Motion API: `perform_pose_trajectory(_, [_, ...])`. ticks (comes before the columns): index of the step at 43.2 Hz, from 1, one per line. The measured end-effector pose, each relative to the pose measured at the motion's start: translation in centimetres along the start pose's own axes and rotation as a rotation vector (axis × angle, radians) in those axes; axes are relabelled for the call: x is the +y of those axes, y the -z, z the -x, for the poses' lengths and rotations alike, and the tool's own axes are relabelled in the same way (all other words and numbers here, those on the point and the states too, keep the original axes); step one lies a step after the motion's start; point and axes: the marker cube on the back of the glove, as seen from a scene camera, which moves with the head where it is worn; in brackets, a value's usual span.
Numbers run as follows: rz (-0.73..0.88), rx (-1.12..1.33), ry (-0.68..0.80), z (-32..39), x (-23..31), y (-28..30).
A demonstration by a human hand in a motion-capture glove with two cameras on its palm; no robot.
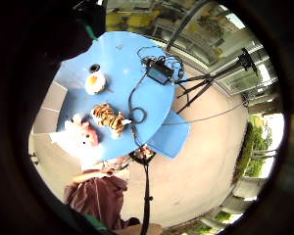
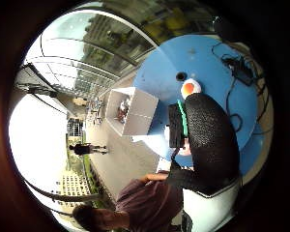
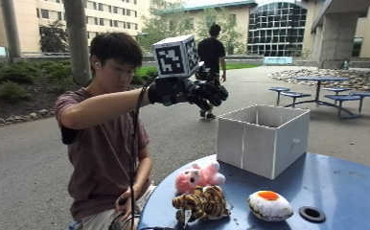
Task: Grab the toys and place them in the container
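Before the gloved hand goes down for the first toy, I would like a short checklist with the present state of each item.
1. Gloved right hand holds nothing: ok, raised above the table with fingers loosely curled.
2. Container stands upright with its top open: ok.
3. Toys within reach on the blue table: ok; pink plush, tiger plush and egg toy lie apart from the container.
4. Room left inside the container: ok; something small lies at its bottom in the thumb side palm view.
5. Cable and black box away from the toys: not ok, the cable runs close beside the tiger plush.
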Motion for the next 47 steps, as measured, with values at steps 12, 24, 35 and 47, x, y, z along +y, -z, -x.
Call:
perform_pose_trajectory(12, [0.043, 0.095, 0.033, 2.4, -2.7, -0.2])
perform_pose_trajectory(24, [0.145, 0.125, 0.053, 5.0, -8.0, -1.1])
perform_pose_trajectory(35, [0.295, 0.277, -0.004, 4.3, -15.0, -11.2])
perform_pose_trajectory(47, [0.535, 0.244, 0.023, 1.9, -17.6, -28.7])
